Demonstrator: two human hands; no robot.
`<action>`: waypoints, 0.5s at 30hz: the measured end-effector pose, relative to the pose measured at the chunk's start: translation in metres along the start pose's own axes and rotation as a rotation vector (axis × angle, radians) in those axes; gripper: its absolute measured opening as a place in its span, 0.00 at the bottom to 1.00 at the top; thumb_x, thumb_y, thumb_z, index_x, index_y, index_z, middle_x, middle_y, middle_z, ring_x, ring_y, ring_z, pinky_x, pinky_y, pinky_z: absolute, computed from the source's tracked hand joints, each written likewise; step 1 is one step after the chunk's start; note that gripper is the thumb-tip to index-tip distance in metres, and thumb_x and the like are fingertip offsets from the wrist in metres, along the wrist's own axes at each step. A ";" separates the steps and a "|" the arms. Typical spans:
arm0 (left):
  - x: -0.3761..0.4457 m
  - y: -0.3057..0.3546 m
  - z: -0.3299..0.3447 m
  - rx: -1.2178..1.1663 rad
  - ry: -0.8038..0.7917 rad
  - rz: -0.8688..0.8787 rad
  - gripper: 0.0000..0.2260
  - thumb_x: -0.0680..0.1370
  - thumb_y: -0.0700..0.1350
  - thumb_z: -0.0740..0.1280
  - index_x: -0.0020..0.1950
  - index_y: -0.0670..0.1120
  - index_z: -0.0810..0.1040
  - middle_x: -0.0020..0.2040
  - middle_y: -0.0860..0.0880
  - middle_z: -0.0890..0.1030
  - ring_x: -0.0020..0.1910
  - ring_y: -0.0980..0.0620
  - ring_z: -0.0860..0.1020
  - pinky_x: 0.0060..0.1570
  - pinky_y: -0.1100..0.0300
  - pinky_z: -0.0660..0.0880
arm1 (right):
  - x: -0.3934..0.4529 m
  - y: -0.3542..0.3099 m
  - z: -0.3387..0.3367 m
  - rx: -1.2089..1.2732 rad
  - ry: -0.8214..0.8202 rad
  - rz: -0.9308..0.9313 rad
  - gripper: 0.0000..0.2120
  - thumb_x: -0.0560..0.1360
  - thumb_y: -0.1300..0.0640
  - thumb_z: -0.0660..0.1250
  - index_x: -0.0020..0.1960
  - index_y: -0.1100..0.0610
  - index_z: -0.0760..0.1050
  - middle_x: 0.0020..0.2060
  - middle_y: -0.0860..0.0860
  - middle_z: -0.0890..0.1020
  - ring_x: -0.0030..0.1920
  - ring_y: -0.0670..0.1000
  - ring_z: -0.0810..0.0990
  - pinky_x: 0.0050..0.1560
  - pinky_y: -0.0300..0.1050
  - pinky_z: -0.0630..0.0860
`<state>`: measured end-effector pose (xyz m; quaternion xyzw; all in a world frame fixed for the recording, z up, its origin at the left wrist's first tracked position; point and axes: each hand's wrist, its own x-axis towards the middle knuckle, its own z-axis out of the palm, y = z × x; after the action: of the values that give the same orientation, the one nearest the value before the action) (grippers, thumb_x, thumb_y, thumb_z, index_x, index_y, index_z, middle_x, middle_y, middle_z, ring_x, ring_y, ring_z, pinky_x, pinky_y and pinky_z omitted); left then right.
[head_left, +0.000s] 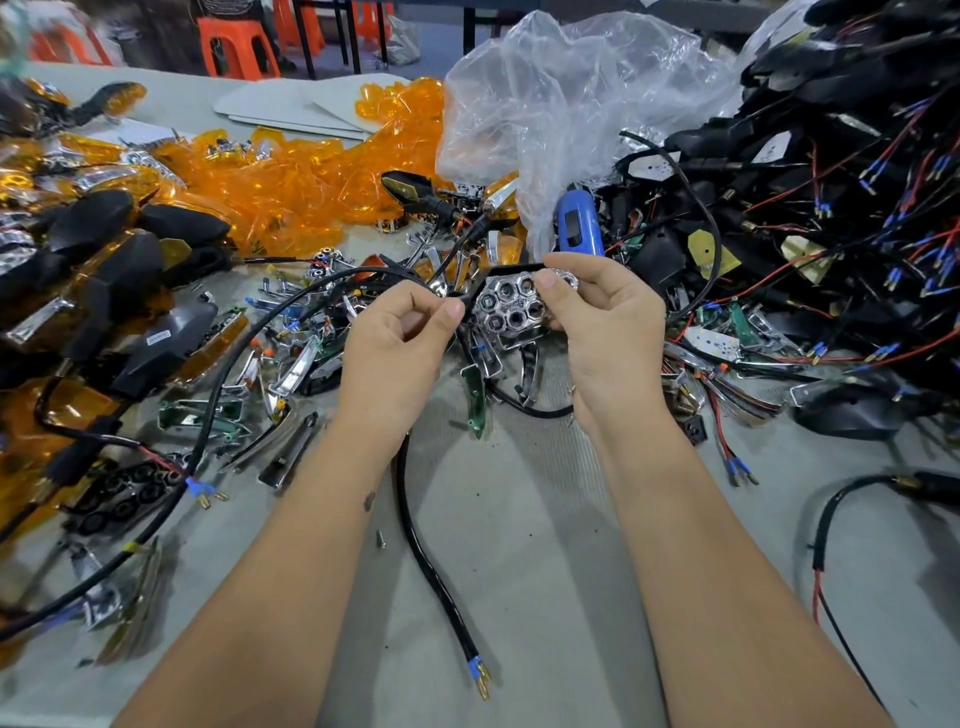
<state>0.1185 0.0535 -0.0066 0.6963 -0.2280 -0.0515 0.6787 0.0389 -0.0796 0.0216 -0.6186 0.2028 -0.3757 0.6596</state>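
A chrome reflector (511, 305) with several hexagonal cells sits in a black housing, held above the middle of the table. My right hand (605, 332) grips its right end, thumb on top. My left hand (395, 343) pinches the housing's black stem at the reflector's left tip. A black cable (431, 561) hangs down from the piece toward me and ends in a blue sleeve with brass bullet connectors (480, 675).
Orange lenses (291, 176) are heaped at the back left, with assembled black-and-orange lamps (104, 291) to the left. Wired black housings (831, 197) pile up at right. A blue tool (576, 221) and a plastic bag (566, 104) lie behind my hands. Chrome parts (291, 364) litter the middle.
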 end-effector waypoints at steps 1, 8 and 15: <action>0.000 0.000 0.000 0.005 -0.004 0.005 0.14 0.80 0.46 0.68 0.35 0.55 0.75 0.25 0.58 0.71 0.25 0.60 0.64 0.32 0.58 0.62 | 0.000 0.000 0.000 0.000 0.008 0.005 0.06 0.75 0.65 0.72 0.48 0.56 0.82 0.40 0.51 0.84 0.36 0.40 0.79 0.43 0.35 0.75; -0.001 0.001 0.000 0.012 0.002 0.010 0.11 0.80 0.46 0.68 0.38 0.51 0.74 0.24 0.58 0.69 0.25 0.60 0.62 0.31 0.59 0.61 | 0.001 -0.003 -0.002 0.083 0.062 0.054 0.06 0.75 0.65 0.72 0.45 0.54 0.82 0.37 0.49 0.83 0.33 0.40 0.77 0.38 0.32 0.74; -0.003 0.001 0.000 0.011 -0.039 0.015 0.10 0.80 0.46 0.68 0.39 0.49 0.75 0.24 0.57 0.68 0.25 0.58 0.60 0.30 0.61 0.60 | 0.000 -0.001 0.001 -0.031 0.080 -0.034 0.08 0.75 0.64 0.73 0.43 0.51 0.81 0.35 0.47 0.83 0.34 0.40 0.77 0.39 0.33 0.75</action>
<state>0.1152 0.0548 -0.0060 0.6971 -0.2467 -0.0588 0.6707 0.0391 -0.0790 0.0228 -0.6165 0.2241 -0.4080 0.6351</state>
